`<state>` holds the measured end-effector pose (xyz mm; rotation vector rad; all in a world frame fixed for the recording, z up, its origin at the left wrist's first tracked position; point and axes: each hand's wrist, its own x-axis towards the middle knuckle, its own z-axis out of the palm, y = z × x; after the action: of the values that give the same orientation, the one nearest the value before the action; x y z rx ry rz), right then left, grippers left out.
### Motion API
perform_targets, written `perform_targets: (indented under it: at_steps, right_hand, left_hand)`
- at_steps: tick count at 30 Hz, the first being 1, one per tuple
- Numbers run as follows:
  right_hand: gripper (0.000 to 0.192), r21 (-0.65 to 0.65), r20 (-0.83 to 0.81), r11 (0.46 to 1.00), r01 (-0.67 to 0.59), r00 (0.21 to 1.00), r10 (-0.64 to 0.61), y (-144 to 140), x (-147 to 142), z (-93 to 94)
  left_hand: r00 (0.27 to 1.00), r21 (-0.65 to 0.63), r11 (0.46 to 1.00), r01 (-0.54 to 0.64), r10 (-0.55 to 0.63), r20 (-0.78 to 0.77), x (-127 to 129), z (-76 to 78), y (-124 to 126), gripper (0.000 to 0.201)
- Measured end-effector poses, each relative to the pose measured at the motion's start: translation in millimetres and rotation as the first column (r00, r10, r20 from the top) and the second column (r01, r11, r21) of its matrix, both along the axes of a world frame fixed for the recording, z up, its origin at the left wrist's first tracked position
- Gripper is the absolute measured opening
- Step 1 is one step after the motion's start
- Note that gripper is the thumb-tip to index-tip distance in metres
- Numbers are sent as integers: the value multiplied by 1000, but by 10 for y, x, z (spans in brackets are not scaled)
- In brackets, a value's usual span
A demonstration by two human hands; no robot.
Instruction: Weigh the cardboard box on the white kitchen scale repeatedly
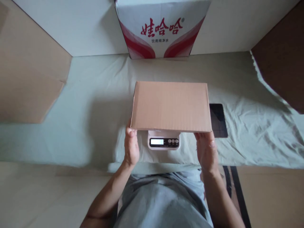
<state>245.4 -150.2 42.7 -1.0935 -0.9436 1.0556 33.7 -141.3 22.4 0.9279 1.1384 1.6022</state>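
A plain brown cardboard box [171,106] is held level between my two hands, above a white digital kitchen scale [164,144]. My left hand [131,146] grips the box at its near left corner, thumb at the side and the other fingers hidden. At the near right corner my right hand [206,150] holds it, with its fingers partly underneath. The scale's display is lit, but its reading is washed out. Most of the weighing platform lies hidden under the box; whether the box touches it I cannot tell.
A dark tablet or phone [218,120] lies to the right, partly covered by the box. A white and red carton [162,34] stands against the back wall. Large cardboard panels rise at the left [33,69] and right [282,57]. Pale green cloth [95,79] covers the table.
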Motion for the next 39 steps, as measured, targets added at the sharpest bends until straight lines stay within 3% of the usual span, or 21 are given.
perform_targets:
  at_steps: [5,8,12,19,23,30,34,39]
  right_hand:
    - [54,-6,-81,1000,7,997,-7,38,48,-102]
    - [53,-64,-148,998,7,989,-17,60,85,-232]
    - [45,-173,-197,984,34,978,-69,46,131,-430]
    - [45,-236,-176,967,96,974,-139,23,145,-517]
    - [42,-190,-158,978,86,980,-117,34,138,-452]
    - [43,-27,-59,985,170,983,-171,-43,163,-305]
    - [48,30,73,986,165,983,-167,-2,127,-226]
    - [49,141,88,980,142,984,-155,303,109,-38]
  left_hand:
    - [996,66,996,-63,59,69,3,-61,25,30]
    - [984,-29,989,-148,150,93,-54,-179,26,32]
    - [982,-199,968,-151,169,78,-157,-389,6,45]
    - [984,-217,963,-162,173,35,-182,-528,-13,38]
    - [988,-203,967,-151,155,4,-184,-471,-23,41]
    - [992,28,998,-54,57,-115,-208,-186,-163,38]
    - [980,50,998,25,-14,-201,-111,-81,-205,45]
    - [958,179,980,83,-29,-287,-66,138,72,55]
